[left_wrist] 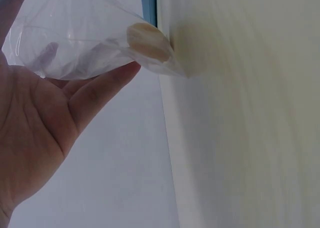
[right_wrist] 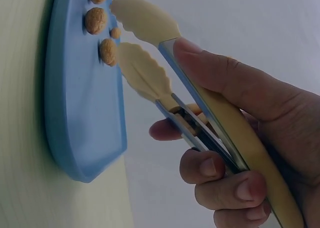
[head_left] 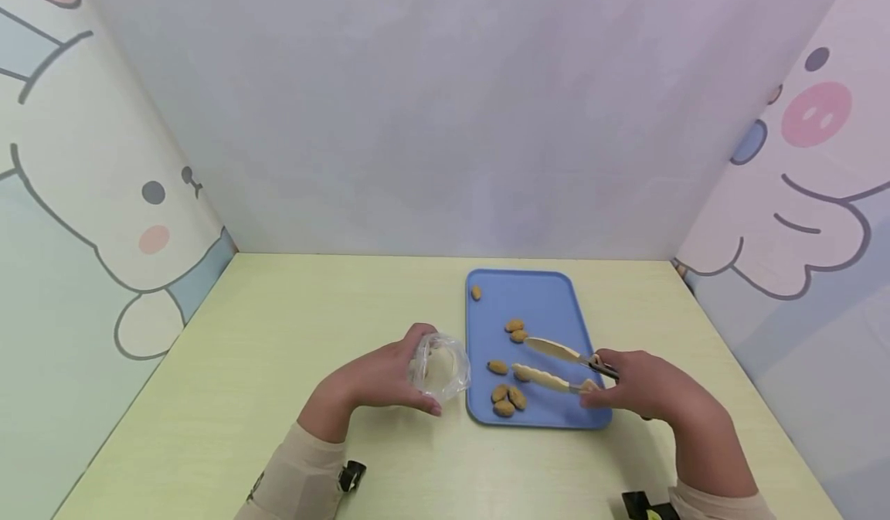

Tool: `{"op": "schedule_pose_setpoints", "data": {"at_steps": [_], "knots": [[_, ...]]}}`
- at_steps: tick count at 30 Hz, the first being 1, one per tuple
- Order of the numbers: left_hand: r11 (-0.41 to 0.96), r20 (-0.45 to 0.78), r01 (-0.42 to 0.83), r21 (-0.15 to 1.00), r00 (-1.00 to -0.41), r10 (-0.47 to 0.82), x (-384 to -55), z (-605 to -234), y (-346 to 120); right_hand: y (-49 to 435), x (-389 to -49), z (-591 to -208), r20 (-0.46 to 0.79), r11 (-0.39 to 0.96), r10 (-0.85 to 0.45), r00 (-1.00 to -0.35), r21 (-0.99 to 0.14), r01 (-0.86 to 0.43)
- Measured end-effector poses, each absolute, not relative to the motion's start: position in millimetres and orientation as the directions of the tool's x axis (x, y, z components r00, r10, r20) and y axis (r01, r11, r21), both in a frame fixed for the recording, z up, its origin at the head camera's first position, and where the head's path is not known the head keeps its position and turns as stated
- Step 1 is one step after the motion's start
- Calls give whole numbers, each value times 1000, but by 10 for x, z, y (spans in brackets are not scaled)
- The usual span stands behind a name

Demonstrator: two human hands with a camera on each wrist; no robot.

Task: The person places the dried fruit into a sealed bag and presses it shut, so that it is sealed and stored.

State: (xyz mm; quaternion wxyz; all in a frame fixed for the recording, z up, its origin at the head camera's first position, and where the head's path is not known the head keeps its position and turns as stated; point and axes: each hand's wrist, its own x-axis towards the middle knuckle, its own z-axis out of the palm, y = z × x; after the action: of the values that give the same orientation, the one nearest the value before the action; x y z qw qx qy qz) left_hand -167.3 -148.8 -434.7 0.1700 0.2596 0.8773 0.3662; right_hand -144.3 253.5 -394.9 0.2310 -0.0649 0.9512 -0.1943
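Note:
My left hand (head_left: 375, 375) holds a clear plastic bag (head_left: 455, 373) with its mouth spread, just left of the blue tray (head_left: 538, 296). Through the plastic, the left wrist view shows one pale brown nut (left_wrist: 148, 42) low in the bag. My right hand (head_left: 650, 385) grips cream-tipped tongs (head_left: 545, 378) by their metal handles, thumb on one side and fingers curled round the other. The tongs' two tips stand apart over the tray. One tip partly covers a brown nut (head_left: 522, 376); the other is close to another nut (head_left: 518, 336). Neither nut is clearly pinched.
Several more brown nuts lie on the tray, with a group of three (head_left: 504, 409) near its front left corner and one nut (head_left: 476, 293) at the far left. The tray rests on a pale yellow table (head_left: 313, 304), enclosed by a plain back wall (head_left: 445, 118) and cartoon-printed side walls.

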Motion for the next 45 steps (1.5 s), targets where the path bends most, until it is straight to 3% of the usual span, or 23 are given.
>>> {"op": "schedule_pose_setpoints", "data": {"at_steps": [12, 45], "knots": [[599, -115, 328, 730, -806, 581, -1679, -4356, -1489, 2518, -1464, -4014, -447, 936, -161, -880, -351, 7], [587, -121, 318, 745, -800, 588, -1680, -4373, -1485, 2476, -1444, -3981, -429, 939, -186, -884, -343, -31]]}}
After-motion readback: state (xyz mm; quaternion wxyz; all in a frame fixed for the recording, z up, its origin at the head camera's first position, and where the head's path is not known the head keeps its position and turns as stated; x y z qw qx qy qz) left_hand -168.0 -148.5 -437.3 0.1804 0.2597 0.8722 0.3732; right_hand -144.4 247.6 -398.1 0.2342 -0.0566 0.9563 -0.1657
